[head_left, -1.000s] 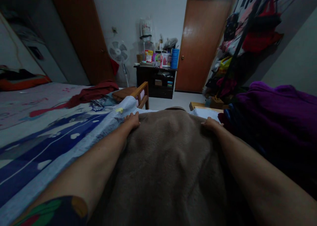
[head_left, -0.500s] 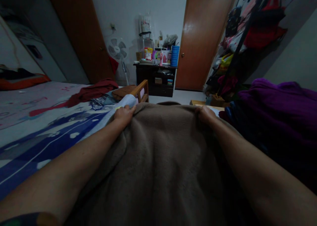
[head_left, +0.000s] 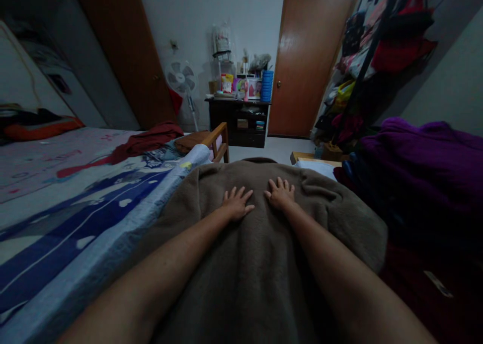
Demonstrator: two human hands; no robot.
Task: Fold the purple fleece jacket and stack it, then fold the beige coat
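Observation:
A brown, plush-looking garment or blanket (head_left: 252, 243) lies spread out in front of me, with soft folds running towards me. Its kind I cannot make out for sure. On its upper part rests my left hand (head_left: 237, 204), palm down, fingers spread. My right hand (head_left: 280, 193) lies flat on the cloth a little to the right, its fingers also apart. A short stretch of fabric separates the two hands. Neither one grips anything. What supports the cloth is mostly hidden beneath it.
Left is a bed with a blue patterned sheet (head_left: 124, 203) and a dark red cloth (head_left: 151, 140). A wooden armrest (head_left: 217, 135) stands beyond. Right, a purple cloth (head_left: 426, 158) tops a dark pile. Farther back are a fan (head_left: 181, 77), a black cabinet (head_left: 228, 122) and a door (head_left: 298, 62).
Both hands have let go of the cloth's far edge and moved inward and nearer, now flat on it. The cloth has settled lower, its right side spread out and the bed's edge uncovered.

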